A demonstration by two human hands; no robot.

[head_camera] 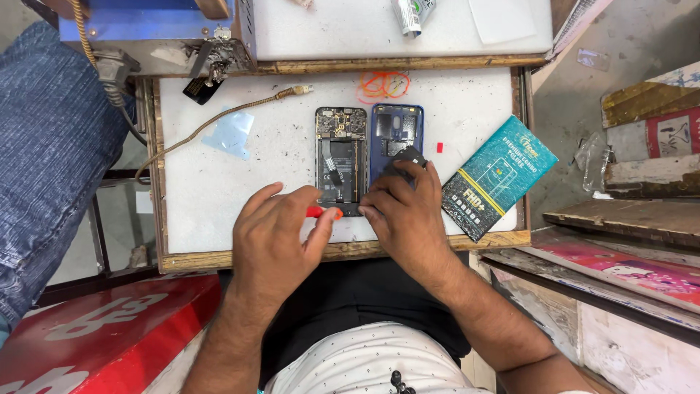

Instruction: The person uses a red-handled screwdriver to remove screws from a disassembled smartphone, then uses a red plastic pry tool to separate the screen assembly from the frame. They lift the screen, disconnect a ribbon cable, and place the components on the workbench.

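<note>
Left hand (273, 237) pinching a red-handled tool (323, 212) beside the opened phone (340, 160), right hand (405, 211) pressing fingers closed on a dark part (405, 157) over the blue back cover (396, 135), teal box (497, 177) lying near, braided cable (219, 120) trailing across the white worktop (204, 182).

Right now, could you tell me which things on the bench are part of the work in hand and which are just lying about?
In hand:
left hand with red-handled tool
right hand on blue back cover
opened phone

Lying about:
teal box
braided cable
orange rubber bands
</note>
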